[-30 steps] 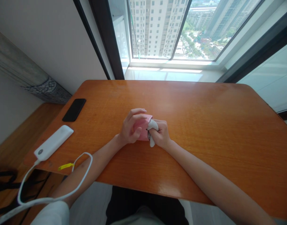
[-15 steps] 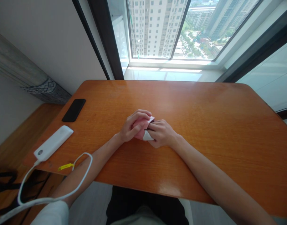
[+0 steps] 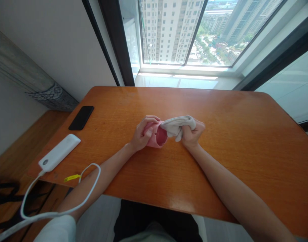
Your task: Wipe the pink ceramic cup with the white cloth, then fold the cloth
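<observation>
My left hand (image 3: 140, 133) is wrapped round a pink cup (image 3: 151, 142), tipped on its side above the middle of the table (image 3: 234, 141). The cup's mouth faces right and its hollow inside shows. A crumpled pale grey cloth (image 3: 176, 125) is gripped in the fist of my right hand (image 3: 194, 133), to the right of the cup. The left end of the cloth touches or overlaps the cup's upper rim. Whether the cup's lower side rests on the table cannot be made out.
At the table's left lie a black phone (image 3: 81, 118) and a white power bank (image 3: 59, 153). From the power bank a white cable (image 3: 95, 181) with a yellow tag (image 3: 72, 177) loops over my left forearm. A window (image 3: 174, 33) stands beyond the far edge.
My right hand has come out of the cup's mouth and moved right, drawing the cloth out with it. My left hand still holds the cup in nearly the same place.
</observation>
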A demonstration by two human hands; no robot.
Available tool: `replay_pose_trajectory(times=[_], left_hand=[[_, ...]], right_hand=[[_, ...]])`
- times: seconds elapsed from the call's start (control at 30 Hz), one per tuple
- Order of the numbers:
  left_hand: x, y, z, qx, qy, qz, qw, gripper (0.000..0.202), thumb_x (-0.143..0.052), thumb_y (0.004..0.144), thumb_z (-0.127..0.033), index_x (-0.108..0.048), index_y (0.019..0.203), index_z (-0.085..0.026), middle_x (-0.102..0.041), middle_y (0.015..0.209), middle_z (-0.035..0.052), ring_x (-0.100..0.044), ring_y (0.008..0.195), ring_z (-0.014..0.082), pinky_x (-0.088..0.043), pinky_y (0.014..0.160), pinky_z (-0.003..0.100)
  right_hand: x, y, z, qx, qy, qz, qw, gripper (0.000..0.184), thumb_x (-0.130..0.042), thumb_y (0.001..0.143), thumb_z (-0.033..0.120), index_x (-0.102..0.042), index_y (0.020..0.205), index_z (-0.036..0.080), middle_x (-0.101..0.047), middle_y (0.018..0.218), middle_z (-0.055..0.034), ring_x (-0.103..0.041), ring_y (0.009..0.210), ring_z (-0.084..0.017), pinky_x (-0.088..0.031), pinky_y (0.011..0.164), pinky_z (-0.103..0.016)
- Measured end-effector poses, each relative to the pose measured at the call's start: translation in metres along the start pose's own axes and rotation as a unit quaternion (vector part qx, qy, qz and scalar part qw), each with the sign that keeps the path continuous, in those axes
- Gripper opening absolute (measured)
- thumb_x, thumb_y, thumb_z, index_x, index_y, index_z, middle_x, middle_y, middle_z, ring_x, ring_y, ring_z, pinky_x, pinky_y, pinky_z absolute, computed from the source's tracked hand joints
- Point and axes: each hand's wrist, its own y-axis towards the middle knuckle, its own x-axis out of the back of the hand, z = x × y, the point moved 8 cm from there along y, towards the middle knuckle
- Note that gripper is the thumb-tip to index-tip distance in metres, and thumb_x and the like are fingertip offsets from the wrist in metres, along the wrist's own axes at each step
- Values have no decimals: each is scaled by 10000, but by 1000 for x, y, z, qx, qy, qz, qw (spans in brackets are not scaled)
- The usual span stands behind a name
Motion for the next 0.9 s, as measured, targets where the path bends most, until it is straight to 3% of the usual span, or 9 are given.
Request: replay_pose_trajectory(times=[0.1, 0.17, 0.23, 0.3, 0.37, 0.43, 0.57, 0.7, 0.9], left_hand=[[5, -1, 5, 16, -1, -20, 1000, 257, -541, 1140, -414, -677, 1240, -221, -731, 1297, 132, -709, 1242, 262, -568, 1112, 476], [5, -1, 4, 11, 2, -18, 1000, 251, -562, 1136, -422, -675, 1242, -225, -729, 1303, 131, -707, 1245, 262, -566, 1110, 476], [2, -2, 2, -5, 9, -6, 1000, 275, -586, 1127, -457, -669, 1258, -231, -721, 1332, 138, -705, 1259, 274, -569, 1117, 495], [0, -2, -2, -26, 27, 5, 999, 323, -592, 1121, -501, -671, 1287, -235, -702, 1381, 151, -693, 1297, 293, -568, 1138, 522], [1, -3, -5, -51, 52, 5, 997, 372, -591, 1116, -542, -687, 1304, -235, -684, 1408, 158, -665, 1355, 316, -553, 1173, 547], [3, -3, -8, -69, 74, -2, 995, 404, -596, 1112, -567, -706, 1315, -235, -667, 1418, 159, -640, 1390, 327, -541, 1196, 553], [7, -1, -10, -81, 86, -2, 993, 424, -610, 1103, -594, -727, 1303, -239, -652, 1401, 151, -660, 1341, 315, -557, 1178, 548], [5, 0, -14, -91, 91, 5, 992, 395, -636, 1091, -571, -706, 1315, -254, -644, 1417, 148, -664, 1351, 327, -557, 1184, 574], [-13, -5, -20, -91, 116, 27, 989, 604, -746, 986, -351, -541, 1538, -216, -551, 1572, 200, -553, 1501, 373, -493, 1273, 633]], right_hand=[[18, -3, -29, -101, 29, -158, 982, 325, -632, 872, 225, -511, 570, 242, -424, 543, 65, -379, 503, -117, -337, 500, -274], [18, -7, -38, -131, 56, -191, 971, 330, -643, 892, 237, -518, 587, 243, -435, 540, 69, -398, 490, -119, -367, 496, -268], [5, -8, -33, -120, 76, -134, 981, 285, -643, 945, 259, -632, 661, 240, -572, 604, 39, -566, 553, -159, -499, 567, -289], [-16, -11, -16, -85, 84, -11, 993, 205, -637, 1005, 297, -802, 895, 247, -796, 898, -39, -788, 885, -255, -651, 830, -384], [-39, -18, 1, -54, 91, 117, 987, 270, -626, 1050, 331, -848, 1190, 270, -818, 1344, -91, -765, 1300, -325, -615, 1134, -499], [-52, -23, 11, -44, 110, 190, 975, 357, -630, 1059, 340, -812, 1361, 285, -705, 1596, -90, -661, 1495, -340, -530, 1274, -546], [-64, -20, 0, -86, 131, 237, 959, 571, -684, 1014, 329, -661, 1583, 290, -660, 1659, -73, -608, 1562, -331, -492, 1328, -567], [-71, -20, -8, -110, 116, 263, 952, 463, -625, 1086, 310, -692, 1544, 307, -696, 1621, -44, -642, 1532, -286, -488, 1342, -514], [-48, -26, 15, 21, -19, 141, 990, 454, -590, 1121, 277, -660, 1566, 335, -742, 1510, -97, -715, 1405, -296, -599, 1213, -513]])
